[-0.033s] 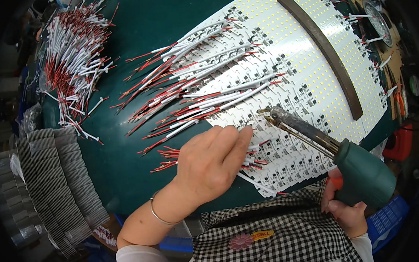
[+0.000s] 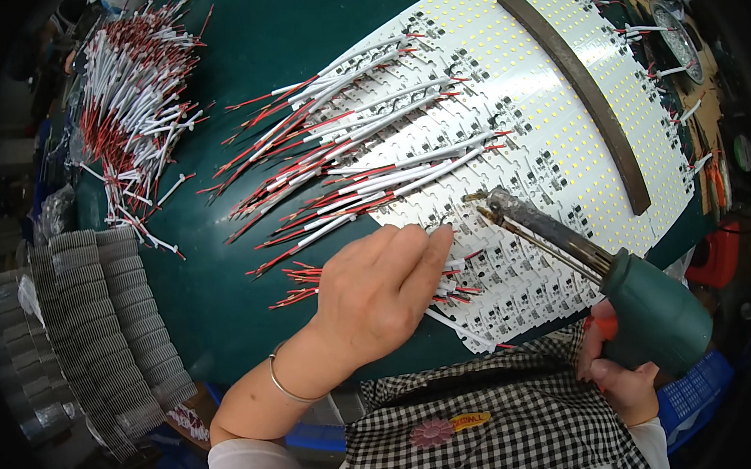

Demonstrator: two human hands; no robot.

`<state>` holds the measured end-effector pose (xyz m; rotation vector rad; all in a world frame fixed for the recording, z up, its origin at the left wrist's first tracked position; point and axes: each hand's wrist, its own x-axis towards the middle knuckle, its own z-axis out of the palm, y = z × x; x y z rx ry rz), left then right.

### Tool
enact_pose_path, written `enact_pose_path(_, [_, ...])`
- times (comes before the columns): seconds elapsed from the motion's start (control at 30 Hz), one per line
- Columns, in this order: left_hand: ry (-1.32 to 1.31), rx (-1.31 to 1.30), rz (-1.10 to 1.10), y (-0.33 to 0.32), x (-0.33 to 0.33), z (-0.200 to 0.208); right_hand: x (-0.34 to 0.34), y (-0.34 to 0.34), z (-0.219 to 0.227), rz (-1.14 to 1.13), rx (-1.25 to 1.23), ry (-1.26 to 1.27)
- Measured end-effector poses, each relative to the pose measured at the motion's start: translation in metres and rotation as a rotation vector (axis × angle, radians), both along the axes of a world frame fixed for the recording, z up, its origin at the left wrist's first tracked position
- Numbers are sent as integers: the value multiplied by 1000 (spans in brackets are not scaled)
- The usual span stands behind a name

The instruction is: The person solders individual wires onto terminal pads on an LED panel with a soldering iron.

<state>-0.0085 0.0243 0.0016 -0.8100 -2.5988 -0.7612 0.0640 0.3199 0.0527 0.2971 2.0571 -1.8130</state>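
Observation:
My right hand (image 2: 621, 384) grips the green handle of a soldering gun (image 2: 660, 312) at the lower right. The gun's dark metal barrel points up and left over white circuit boards (image 2: 518, 243), its tip a little to the right of my left fingertips. My left hand (image 2: 379, 290) is closed in a pinch at the boards' left edge; whatever is between the fingers is hidden. Around it lie white-sleeved wires (image 2: 423, 176) with red ends, laid in groups across the boards. More short wires (image 2: 306, 286) stick out from beneath the left hand.
A dark curved bar (image 2: 577, 89) rests across the boards, which carry yellow dots. On the green table (image 2: 225, 312), a heap of red and white wires (image 2: 139, 94) lies at the far left. Ridged grey stacks (image 2: 109, 311) stand nearer. A round dish (image 2: 678, 42) sits at the far right.
The soldering gun has shifted very slightly to the right, its tip a little farther from my left fingertips. My left hand has stayed in place.

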Motion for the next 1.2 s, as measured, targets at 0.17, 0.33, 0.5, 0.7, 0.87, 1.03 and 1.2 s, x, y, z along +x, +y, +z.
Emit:
enact_pose_path(0.17, [-15,-13,13,-1,3,0,1,2,5,-87,-7,233])
enact_pose_path(0.33, [-98,45,-24,-3,0,2,3,8,8,-205,-56,402])
enact_pose_path(0.5, [11,172,56,-10,-6,7,1,21,14,-143,103,555])
enact_pose_path(0.7, [-192,179,119,1,-6,18,-6,32,10,-120,288,732])
enact_pose_path(0.87, [-116,33,62,3,-10,13,6,28,-4,-146,-75,405])
enact_pose_path(1.03, [-93,63,69,9,-9,4,9,23,-2,-183,-88,247])
enact_pose_path(1.2, [-39,14,94,10,-9,6,19,29,-6,-158,-101,141])
